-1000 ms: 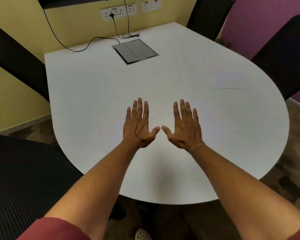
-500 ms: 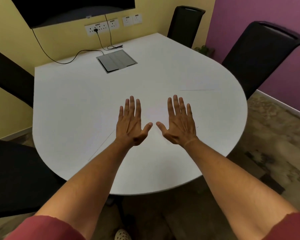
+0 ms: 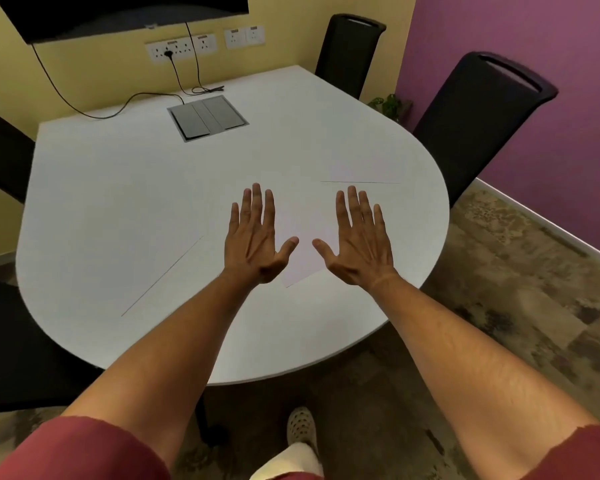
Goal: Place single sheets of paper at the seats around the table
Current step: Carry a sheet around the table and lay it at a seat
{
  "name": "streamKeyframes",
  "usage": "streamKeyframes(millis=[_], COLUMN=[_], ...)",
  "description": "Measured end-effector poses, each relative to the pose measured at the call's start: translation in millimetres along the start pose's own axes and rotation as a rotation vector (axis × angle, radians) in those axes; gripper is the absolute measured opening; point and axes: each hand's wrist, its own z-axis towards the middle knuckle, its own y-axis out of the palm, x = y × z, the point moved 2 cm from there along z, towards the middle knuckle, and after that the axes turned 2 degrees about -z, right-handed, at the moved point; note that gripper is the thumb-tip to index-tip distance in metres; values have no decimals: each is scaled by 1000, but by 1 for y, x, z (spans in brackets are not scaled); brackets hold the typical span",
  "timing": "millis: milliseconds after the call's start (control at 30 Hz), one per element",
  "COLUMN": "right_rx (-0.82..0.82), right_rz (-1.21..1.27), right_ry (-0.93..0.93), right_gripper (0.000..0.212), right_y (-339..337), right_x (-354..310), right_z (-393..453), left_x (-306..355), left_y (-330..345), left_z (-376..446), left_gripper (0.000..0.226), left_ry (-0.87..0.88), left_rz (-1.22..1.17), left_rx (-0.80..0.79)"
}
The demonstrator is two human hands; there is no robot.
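Both hands hovered empty over the white bench, sheets already lying at several seats.

The left hand [image 3: 253, 237] and right hand [image 3: 357, 240] were spread wide, palms down, gripping nothing, over a sheet of paper [image 3: 302, 251] on the bench [image 3: 118, 188]. Faint edges suggested another sheet [image 3: 361, 173] by the right-side chair [image 3: 471, 123] and one [image 3: 125, 258] lower left, probably each set before a seat.

Head camera looks steeply down, close over the white table [image 3: 118, 202].
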Motion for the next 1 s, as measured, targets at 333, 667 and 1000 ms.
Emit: streamKeyframes(millis=[333, 667, 1000], right_rx=[-45, -146, -231], right_rz=[-31, -14, 41], right_ry=[-62, -163, -278], right_gripper=[93, 92, 92], right_y=[33, 79, 118], right_x=[51, 77, 74], right_z=[58, 134, 179], left_x=[17, 5, -8], left_y=[57, 111, 133], left_z=[54, 111, 120], left_gripper=[92, 93, 94], left_ry=[-68, -204, -354], left_rz=[-67, -105, -86], left_rx=[-35, -120, -177])
